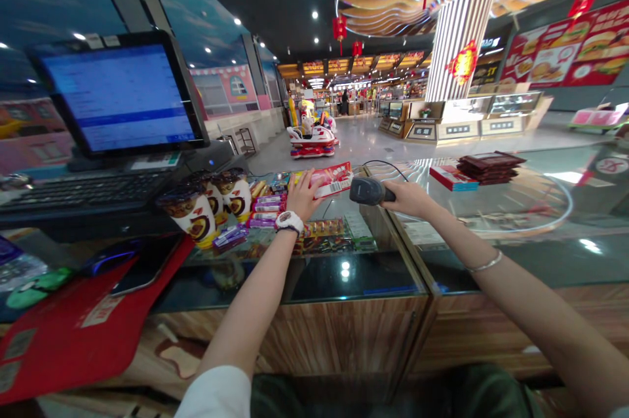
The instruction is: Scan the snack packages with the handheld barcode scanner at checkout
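Observation:
My left hand point(302, 196), with a white watch on the wrist, grips the left end of a red and pink snack packet point(335, 180) over the glass counter. A barcode shows on the side of the packet facing me. In my right hand point(407, 199) is a dark barcode scanner point(366, 190), its head close to the packet's right end. Purple-wrapped snack bars point(268, 208) lie just left of my left wrist. Beside them stand several yellow-and-white snack cups point(196, 216) with dark tops. One purple packet point(230, 237) lies in front of the cups.
A monitor point(120, 100) and a black keyboard point(78, 194) stand at the left. Nearer lie a red bag point(93, 333), a phone point(147, 264) and a mouse point(111, 257). Dark red packets point(489, 168) are piled on the right counter beside a red and blue box point(452, 178). The scanner's cable point(388, 164) arcs behind it.

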{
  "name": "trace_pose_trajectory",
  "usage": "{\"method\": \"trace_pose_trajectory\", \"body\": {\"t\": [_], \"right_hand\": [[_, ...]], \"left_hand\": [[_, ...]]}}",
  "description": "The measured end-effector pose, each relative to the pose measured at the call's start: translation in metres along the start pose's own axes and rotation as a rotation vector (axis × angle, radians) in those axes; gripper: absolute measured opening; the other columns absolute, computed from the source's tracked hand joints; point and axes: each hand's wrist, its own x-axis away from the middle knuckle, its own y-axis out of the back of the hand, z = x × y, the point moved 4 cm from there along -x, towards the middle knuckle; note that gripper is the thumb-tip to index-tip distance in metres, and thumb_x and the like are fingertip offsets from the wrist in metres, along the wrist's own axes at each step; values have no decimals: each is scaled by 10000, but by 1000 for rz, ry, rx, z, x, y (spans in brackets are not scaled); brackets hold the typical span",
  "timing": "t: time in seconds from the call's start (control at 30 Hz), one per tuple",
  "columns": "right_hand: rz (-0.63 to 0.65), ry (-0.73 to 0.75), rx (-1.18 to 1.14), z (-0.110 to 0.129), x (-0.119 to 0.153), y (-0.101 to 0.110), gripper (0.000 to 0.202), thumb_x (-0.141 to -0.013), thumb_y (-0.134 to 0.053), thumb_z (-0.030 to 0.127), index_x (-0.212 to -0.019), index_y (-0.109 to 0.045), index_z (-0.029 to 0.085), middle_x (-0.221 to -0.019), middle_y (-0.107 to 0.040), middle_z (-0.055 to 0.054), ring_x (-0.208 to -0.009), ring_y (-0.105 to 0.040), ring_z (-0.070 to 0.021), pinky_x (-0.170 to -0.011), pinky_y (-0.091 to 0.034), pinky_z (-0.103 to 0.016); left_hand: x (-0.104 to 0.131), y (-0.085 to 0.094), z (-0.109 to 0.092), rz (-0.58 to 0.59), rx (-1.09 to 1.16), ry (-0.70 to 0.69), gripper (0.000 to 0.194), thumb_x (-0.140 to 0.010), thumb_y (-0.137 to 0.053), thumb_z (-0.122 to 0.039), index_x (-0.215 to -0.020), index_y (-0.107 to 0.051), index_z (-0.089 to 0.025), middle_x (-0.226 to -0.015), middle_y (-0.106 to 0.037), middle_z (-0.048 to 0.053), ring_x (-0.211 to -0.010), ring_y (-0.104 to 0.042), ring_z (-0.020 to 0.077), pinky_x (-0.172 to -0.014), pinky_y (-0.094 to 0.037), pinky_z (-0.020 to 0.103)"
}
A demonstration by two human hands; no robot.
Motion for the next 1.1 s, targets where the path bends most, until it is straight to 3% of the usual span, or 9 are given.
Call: {"method": "trace_pose_trajectory", "body": {"t": [0.27, 0.57, 0.77, 0.9, 1.1], "right_hand": [[18, 91, -72, 4, 2, -6, 404, -840, -568, 378, -1208, -554, 210, -1116, -718, -96, -875, -693, -273, -668, -428, -304], [-20, 337, -359, -2, -4, -31, 503, -778, -577, 205, -1276, -536, 161, -1189, -650, -143, -1095, -624, -300, -931, -483, -423], [-3, 367, -402, -13, -12, -54, 530, -792, -581, 170, -1322, -568, 180, -1245, -650, -141, -1156, -612, -301, -1002, -471, -470], [2, 366, -397, -10, -18, -62, 529, -812, -628, 187, -1338, -585, 219, -1250, -660, -122, -1151, -625, -291, -1004, -478, -450], [39, 330, -406, -4, -31, -76, 528, -855, -654, 268, -1371, -574, 190, -1243, -660, -144, -1153, -628, -297, -985, -491, -439]], "left_hand": [[-1, -2, 1, -10, -5, 7, 510, -860, -649, -345, -1355, -573, -247, -1563, -412, 119, -1456, -366, 309, -1230, -207, 554], [-1, 3, -1, -16, -26, 12, 542, -859, -655, -355, -1380, -556, -241, -1576, -391, 117, -1457, -361, 311, -1231, -202, 547], [-2, 6, -4, -8, -31, 6, 532, -873, -640, -365, -1382, -557, -236, -1575, -393, 116, -1464, -349, 305, -1236, -196, 544], [-4, 5, -5, -23, -16, -6, 530, -870, -642, -354, -1381, -557, -238, -1575, -394, 111, -1459, -356, 309, -1232, -199, 550], [-5, 4, -6, -34, -3, -18, 549, -870, -651, -339, -1397, -546, -224, -1574, -393, 125, -1456, -358, 316, -1232, -190, 554]]}}
